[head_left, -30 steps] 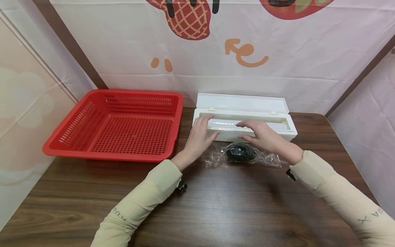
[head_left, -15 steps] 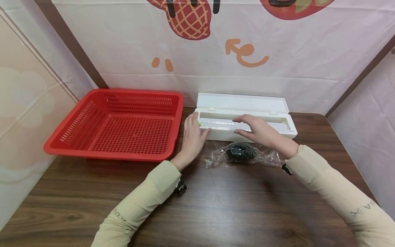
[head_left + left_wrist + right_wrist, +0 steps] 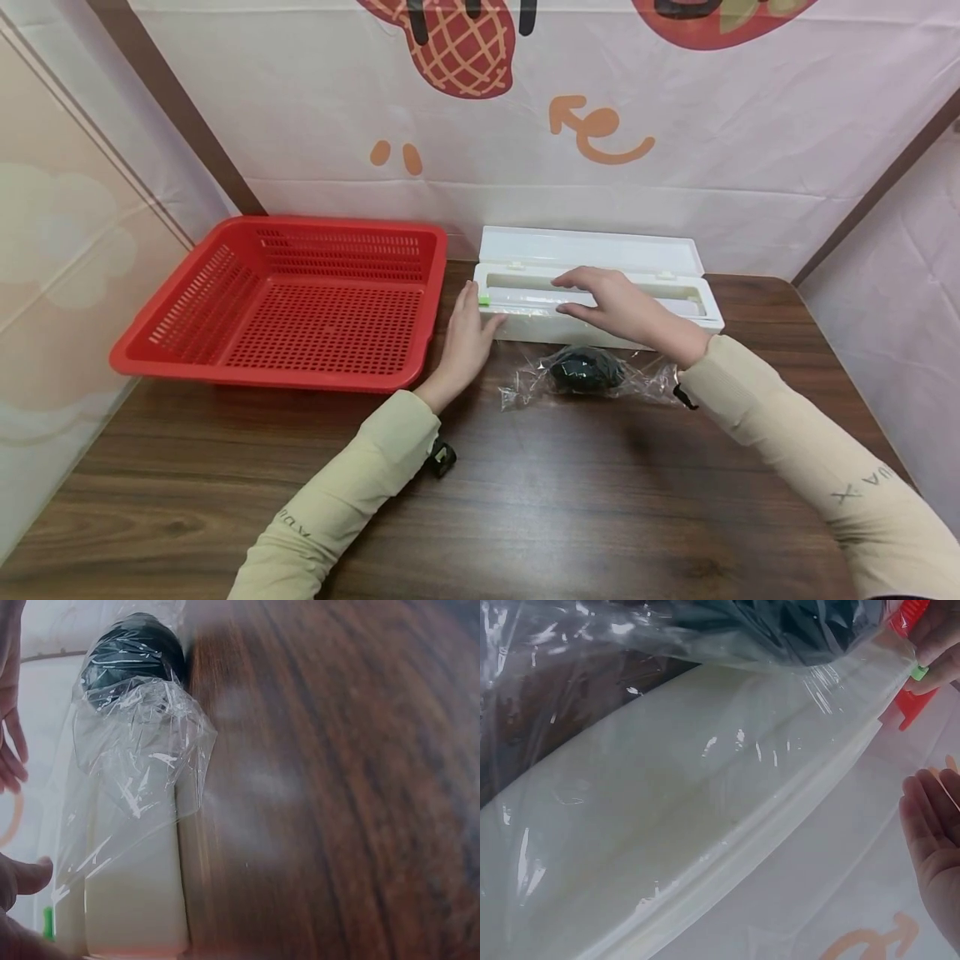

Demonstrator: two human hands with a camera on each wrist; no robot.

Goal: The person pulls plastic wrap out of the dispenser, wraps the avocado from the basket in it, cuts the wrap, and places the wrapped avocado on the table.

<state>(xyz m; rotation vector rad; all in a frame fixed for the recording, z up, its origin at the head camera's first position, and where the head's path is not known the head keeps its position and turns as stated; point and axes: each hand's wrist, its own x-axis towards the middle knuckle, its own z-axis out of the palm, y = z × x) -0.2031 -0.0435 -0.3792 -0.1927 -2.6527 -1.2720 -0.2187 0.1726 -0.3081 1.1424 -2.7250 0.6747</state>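
A long white plastic-wrap dispenser box (image 3: 585, 327) lies with its lid raised at the back; a roll sits inside. Near its left end is a small green piece (image 3: 483, 300). My left hand (image 3: 463, 342) lies along that left end, fingers fairly straight and thumb spread toward the front face. Above the middle of the box is my right hand (image 3: 618, 308), fingers bent loosely and thumb apart, holding nothing. In front of the box rests a dark, shiny oval object (image 3: 585, 371) wrapped in clear plastic film (image 3: 142, 750). Its exact kind is hard to tell through the film.
A red perforated plastic basket (image 3: 270, 379) stands to the left, beside the box. The wooden table (image 3: 540, 500) extends toward the front. A printed cloth backdrop (image 3: 315, 125) rises directly behind the box and basket.
My left hand has moved left from over the box to its left end, uncovering the green piece. My right hand has shifted slightly left and back. Box and wrapped object stay put.
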